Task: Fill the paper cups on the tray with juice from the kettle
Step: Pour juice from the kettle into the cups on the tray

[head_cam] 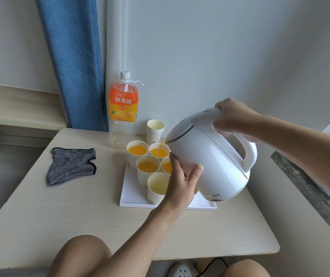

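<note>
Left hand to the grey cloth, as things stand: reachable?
Probably yes. The grey cloth lies on bare table left of the tray, nothing on it. But the left hand is bracing the kettle mid-pour, and the filled cups stand between, so it should swing round the tray's near edge.

five cups [147, 166] on one tray [132, 196], one kettle [210, 156], one bottle [123, 108], one cloth [72, 166]

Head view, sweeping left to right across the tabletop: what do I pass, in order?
grey cloth → juice bottle → stack of spare paper cups → white kettle
</note>
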A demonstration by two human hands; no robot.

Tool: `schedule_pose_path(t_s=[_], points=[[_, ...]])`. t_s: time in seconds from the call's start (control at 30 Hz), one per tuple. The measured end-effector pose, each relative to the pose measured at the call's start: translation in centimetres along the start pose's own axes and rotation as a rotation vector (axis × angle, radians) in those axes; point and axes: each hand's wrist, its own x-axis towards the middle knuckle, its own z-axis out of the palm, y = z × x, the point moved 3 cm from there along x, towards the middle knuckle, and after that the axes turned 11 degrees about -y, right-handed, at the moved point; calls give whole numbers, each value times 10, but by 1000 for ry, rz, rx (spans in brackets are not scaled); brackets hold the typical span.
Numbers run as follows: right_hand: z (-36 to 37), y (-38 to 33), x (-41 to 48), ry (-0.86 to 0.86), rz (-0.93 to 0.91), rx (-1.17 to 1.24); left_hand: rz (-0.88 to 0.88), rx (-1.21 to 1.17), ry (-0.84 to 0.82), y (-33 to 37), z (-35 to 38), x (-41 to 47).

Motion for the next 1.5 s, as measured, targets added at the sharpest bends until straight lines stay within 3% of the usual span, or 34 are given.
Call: schedule_pose_path(t_s=[1.17,1.5], points=[[0,-6,-2,7,-5,-16,-12,-5,7,-4,-4,2],[-6,12,-7,59,6,119,31,15,-7,2,-8,8]])
